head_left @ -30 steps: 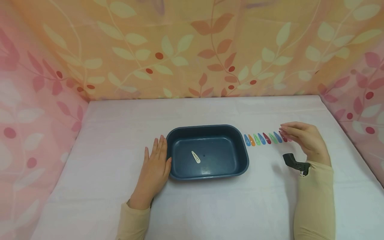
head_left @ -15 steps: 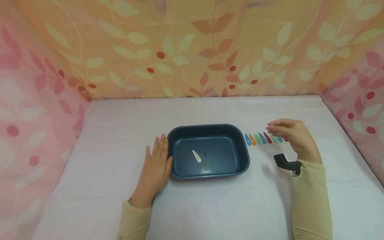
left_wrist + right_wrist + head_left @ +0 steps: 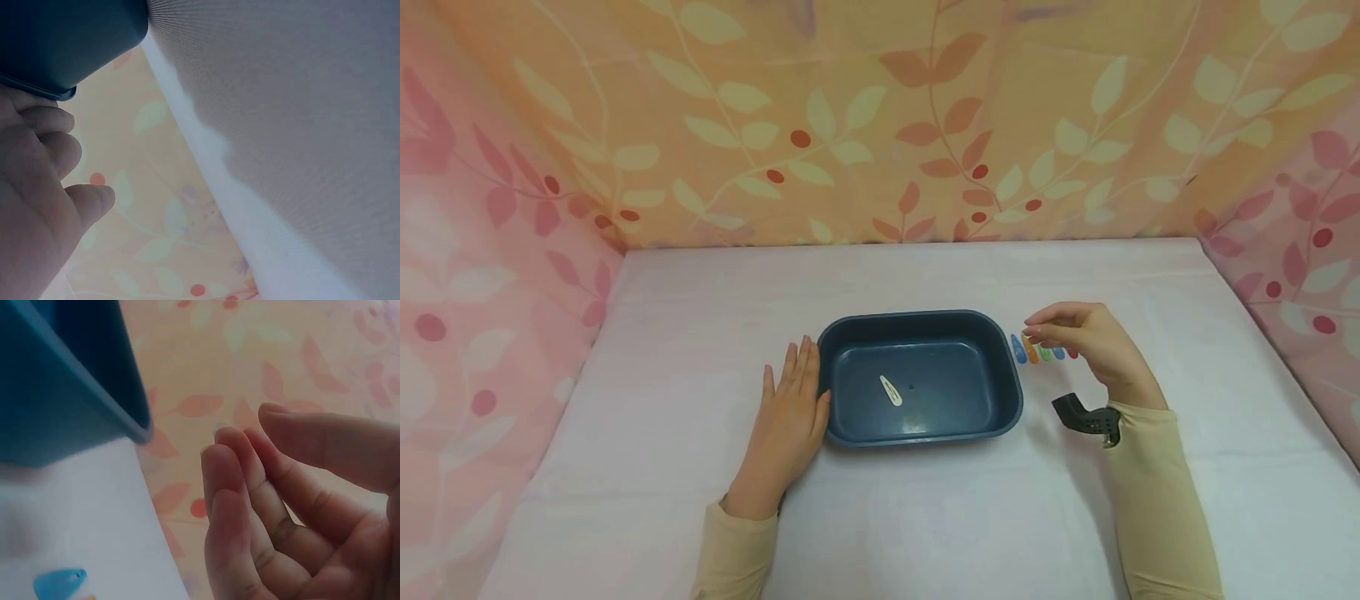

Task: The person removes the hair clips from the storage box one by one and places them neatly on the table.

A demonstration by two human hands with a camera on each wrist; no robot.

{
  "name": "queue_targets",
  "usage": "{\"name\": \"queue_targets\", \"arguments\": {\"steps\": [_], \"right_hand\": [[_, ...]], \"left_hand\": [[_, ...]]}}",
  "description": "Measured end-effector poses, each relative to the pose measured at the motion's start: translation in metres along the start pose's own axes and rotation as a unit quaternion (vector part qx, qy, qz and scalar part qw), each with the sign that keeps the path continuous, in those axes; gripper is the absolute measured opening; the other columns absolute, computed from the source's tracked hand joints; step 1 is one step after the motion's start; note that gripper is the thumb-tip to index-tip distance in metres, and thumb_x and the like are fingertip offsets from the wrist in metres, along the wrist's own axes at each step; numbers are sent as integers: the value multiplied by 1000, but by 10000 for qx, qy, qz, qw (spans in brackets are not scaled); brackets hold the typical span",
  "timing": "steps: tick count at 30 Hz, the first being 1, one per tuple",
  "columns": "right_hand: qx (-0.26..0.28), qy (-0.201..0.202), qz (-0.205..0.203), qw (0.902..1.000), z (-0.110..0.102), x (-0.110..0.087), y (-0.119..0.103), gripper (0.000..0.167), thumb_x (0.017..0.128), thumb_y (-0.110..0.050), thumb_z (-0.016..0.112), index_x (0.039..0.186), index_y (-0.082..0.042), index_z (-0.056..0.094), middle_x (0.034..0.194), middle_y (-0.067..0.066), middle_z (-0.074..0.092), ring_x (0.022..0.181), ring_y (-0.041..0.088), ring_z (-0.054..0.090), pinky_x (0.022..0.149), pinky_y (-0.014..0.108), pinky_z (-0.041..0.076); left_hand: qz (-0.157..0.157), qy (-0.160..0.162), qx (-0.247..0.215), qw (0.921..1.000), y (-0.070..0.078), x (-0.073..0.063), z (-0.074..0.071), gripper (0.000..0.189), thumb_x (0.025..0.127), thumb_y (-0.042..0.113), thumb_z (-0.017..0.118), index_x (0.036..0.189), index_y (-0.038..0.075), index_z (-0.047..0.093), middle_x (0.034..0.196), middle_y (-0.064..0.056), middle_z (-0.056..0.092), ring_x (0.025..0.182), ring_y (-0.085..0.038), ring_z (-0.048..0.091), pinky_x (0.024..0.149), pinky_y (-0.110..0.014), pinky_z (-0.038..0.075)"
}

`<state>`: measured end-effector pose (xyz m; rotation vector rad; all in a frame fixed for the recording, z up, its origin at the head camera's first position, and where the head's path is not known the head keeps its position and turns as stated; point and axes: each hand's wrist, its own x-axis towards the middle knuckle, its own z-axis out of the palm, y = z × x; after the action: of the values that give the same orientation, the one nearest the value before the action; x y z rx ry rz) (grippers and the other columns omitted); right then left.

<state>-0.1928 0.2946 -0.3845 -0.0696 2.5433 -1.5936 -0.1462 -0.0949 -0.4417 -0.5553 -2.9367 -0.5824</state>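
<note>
A dark blue plastic basin (image 3: pixel 917 440) stands mid-table with one white hair clip (image 3: pixel 891 391) lying on its floor. My left hand (image 3: pixel 784 429) rests against the basin's left side, fingers straight; in the left wrist view its fingertips touch under the rim (image 3: pixel 67 95). To the basin's right lies a row of coloured hair clips, among them a blue clip (image 3: pixel 1018 349) and an orange clip (image 3: pixel 1031 351). Over this row hovers my right hand (image 3: pixel 1093 346), partly hiding it. Its fingers are loosely bent, and the right wrist view shows a gap between thumb and fingers with nothing held.
A white cloth (image 3: pixel 700 317) covers the table. Patterned curtains (image 3: pixel 850 125) hang behind it and on both sides. On the right wrist sits a black camera mount (image 3: pixel 1086 417), which juts out toward the basin.
My right hand has moved left along the row of clips, from its far right end toward the basin. The left hand, basin and white clip stay as they were.
</note>
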Motion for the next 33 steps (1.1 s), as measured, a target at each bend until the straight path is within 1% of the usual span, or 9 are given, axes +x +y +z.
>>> {"name": "queue_targets", "arguments": {"steps": [4,9,12,16,19,23,27,30,33], "right_hand": [[135,-249,-98,9996,11,1,-5,27,88,-14,67,101,9,65,84,-2,72,80,19,68,73,26,49],[429,-652,-225,9967,26,2,-11,23,87,-6,66,99,12,64,85,2,72,80,14,69,72,26,51],[431,-826,-214,9954,34,3,-16,21,87,-5,66,99,12,64,87,6,72,80,14,68,72,27,53],[229,-928,-203,9952,43,3,-24,20,86,-7,67,98,8,67,88,15,71,80,24,67,72,29,53],[114,-1055,-192,9942,49,4,-29,20,85,-10,69,97,6,68,89,19,69,81,31,65,73,33,53],[117,-1291,-218,9913,58,7,-35,19,85,-9,69,96,6,68,90,18,69,84,32,65,76,35,53],[15,-1532,-311,9877,69,11,-43,19,85,-9,69,95,6,69,91,14,70,84,25,66,77,30,52],[-173,-1676,-418,9848,78,14,-49,16,84,-11,70,93,3,70,91,12,70,83,20,64,77,31,51],[-264,-1820,-474,9818,86,17,-53,15,84,-11,71,93,2,71,89,11,70,82,20,63,76,33,50]], "left_hand": [[-16,-33,-1,10000,0,0,0,61,98,22,44,147,-5,19,155,-15,12,143,-31,10,110,-58,7],[-18,-4,4,10000,0,0,0,61,98,22,44,147,-5,20,155,-15,13,143,-32,11,110,-58,7],[-39,-30,-11,10000,0,0,0,61,98,22,44,147,-5,20,155,-15,13,143,-31,10,110,-58,7],[-36,-44,7,10000,0,0,0,61,98,22,44,147,-5,19,155,-15,12,143,-31,9,110,-58,7],[-19,-23,44,10000,-1,0,0,61,98,22,44,147,-5,20,155,-15,12,143,-31,10,110,-58,7],[-14,9,39,10000,-1,0,0,61,98,22,45,147,-5,20,155,-15,12,143,-32,11,110,-58,8],[-15,24,13,10000,-1,0,0,61,98,22,45,147,-5,21,155,-15,13,142,-32,13,110,-58,8],[-24,23,5,10000,-1,0,0,61,98,22,45,147,-5,20,155,-15,13,142,-32,13,110,-58,8],[-23,36,-17,10000,-1,0,1,62,98,21,46,147,-5,20,155,-15,13,143,-32,12,110,-58,7]]}}
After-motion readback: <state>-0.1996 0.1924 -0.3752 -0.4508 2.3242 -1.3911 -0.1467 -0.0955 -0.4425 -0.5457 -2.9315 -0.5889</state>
